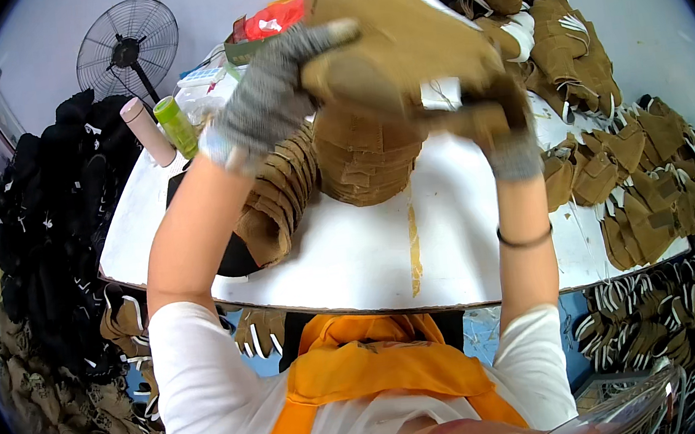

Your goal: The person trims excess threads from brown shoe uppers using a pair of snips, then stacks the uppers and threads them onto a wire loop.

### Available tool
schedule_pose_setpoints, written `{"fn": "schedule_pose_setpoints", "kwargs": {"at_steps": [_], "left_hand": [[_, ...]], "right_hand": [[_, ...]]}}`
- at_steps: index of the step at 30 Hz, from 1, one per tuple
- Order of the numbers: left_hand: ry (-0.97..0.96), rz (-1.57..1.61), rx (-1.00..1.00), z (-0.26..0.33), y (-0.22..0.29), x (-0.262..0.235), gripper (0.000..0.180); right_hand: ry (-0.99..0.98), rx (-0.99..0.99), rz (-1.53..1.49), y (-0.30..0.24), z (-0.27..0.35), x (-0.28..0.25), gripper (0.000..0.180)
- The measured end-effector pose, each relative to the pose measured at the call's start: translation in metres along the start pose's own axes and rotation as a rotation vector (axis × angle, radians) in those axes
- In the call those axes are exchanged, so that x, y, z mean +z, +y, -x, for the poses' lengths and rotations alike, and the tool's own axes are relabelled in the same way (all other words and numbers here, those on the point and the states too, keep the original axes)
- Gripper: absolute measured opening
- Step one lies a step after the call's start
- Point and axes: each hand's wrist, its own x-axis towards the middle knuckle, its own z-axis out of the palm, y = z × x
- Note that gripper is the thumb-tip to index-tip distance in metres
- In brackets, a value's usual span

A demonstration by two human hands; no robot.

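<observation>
My left hand (271, 89), in a grey knitted glove with the thumb stretched along the top, grips the left end of a brown boot upper (396, 38) with a white upper edge. The piece is raised over the table. My right hand (500, 116), gloved with a grey cuff, is at its lower right end. Motion blur and brown material smear its fingers, so its grip cannot be made out. Below the raised piece stands a tall stack of brown uppers (366, 156). A leaning row of nested brown uppers (277, 195) lies to its left.
The white table (345, 276) bears a pink bottle (148, 132), a green bottle (175, 127) and several brown pieces (652, 210) at right. Brown pieces (571, 49) are heaped at the back right. Black items (52, 223) hang at left, near a fan (127, 52).
</observation>
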Motion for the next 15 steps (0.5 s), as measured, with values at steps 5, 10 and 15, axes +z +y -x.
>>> {"fn": "schedule_pose_setpoints", "kwargs": {"at_steps": [5,10,15], "left_hand": [[0.226,0.27,-0.137,-0.071,-0.035,-0.06,0.021],[-0.023,-0.833,0.124,-0.092,-0.092,-0.17,0.023],[-0.099,-0.713,0.159,-0.091,-0.078,-0.144,0.025]], "right_hand": [[0.26,0.603,-0.467,0.067,-0.07,-0.012,0.012],[0.311,0.618,-0.295,0.088,-0.074,-0.005,0.023],[0.272,0.688,-0.221,0.085,-0.094,-0.021,0.034]]}}
